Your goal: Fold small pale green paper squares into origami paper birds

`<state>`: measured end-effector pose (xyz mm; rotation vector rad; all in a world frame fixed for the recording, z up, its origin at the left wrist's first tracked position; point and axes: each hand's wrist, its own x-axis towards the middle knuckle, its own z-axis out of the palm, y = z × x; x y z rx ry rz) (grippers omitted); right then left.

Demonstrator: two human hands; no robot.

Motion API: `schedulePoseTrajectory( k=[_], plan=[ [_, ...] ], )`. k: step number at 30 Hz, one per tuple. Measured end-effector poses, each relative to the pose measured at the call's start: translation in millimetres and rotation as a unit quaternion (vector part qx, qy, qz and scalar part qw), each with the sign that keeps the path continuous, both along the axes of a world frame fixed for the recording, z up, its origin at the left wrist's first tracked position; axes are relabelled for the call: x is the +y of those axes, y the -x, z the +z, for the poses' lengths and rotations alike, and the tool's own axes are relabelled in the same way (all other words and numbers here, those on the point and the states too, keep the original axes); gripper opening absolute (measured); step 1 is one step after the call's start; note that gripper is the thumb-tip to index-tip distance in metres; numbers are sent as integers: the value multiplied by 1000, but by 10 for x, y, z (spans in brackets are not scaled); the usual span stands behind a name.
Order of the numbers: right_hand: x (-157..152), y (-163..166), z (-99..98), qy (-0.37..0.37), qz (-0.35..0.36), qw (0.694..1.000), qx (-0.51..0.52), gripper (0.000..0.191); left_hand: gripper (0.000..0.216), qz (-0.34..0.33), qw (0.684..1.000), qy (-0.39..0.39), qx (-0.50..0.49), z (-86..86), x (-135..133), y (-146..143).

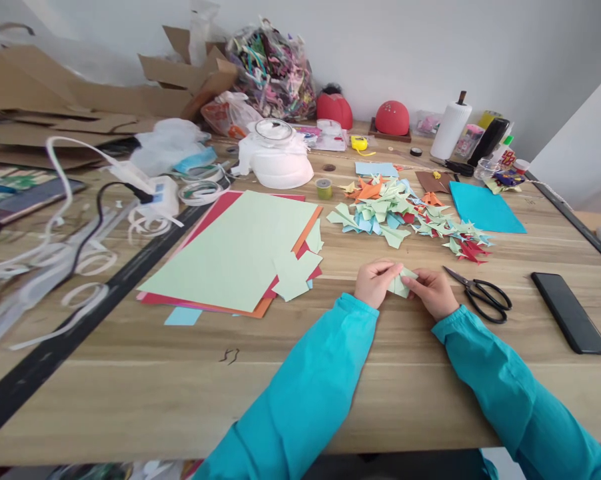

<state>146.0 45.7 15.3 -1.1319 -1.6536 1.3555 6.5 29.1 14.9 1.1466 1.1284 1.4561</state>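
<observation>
Between my two hands is a small piece of pale green paper (398, 284) with a crease in it. My left hand (375, 280) pinches its left side between thumb and fingers. On its right side, my right hand (433, 291) grips the paper with the thumb on top. Just right of that hand lie black-handled scissors (484, 297) with the blades pointing up and left. Beyond my hands is a pile of folded paper pieces (388, 203) in green, blue, orange and red. Left of my hands, small green paper pieces (295, 272) rest beside a stack of large coloured sheets (230, 250).
A black phone (570, 312) lies at the right. A turquoise sheet (488, 207) sits beyond the scissors. A thread spool (324, 189) and a yellow tape measure (359, 143) stand farther back. Cables and a white power strip (163, 198) take up the left; cardboard boxes (190, 80) are behind.
</observation>
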Motion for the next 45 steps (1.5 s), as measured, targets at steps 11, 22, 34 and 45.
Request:
schedulePoseTrajectory(
  k=[11,22,34,45],
  plan=[
    [0,1,-7,4,-10,1000,3,31,41,-8,999,32,2,-30,11,-8],
    [15,-18,-54,11,-7,1000,17,31,27,-8,999,17,27,-83,35,-15],
    [4,-20,-52,0,-14,1000,10,35,25,16,1000,-4,17,-46,23,-8],
    [0,-12,-51,-16,-21,1000,8,32,31,23,998,-35,46,-35,18,-10]
  ],
)
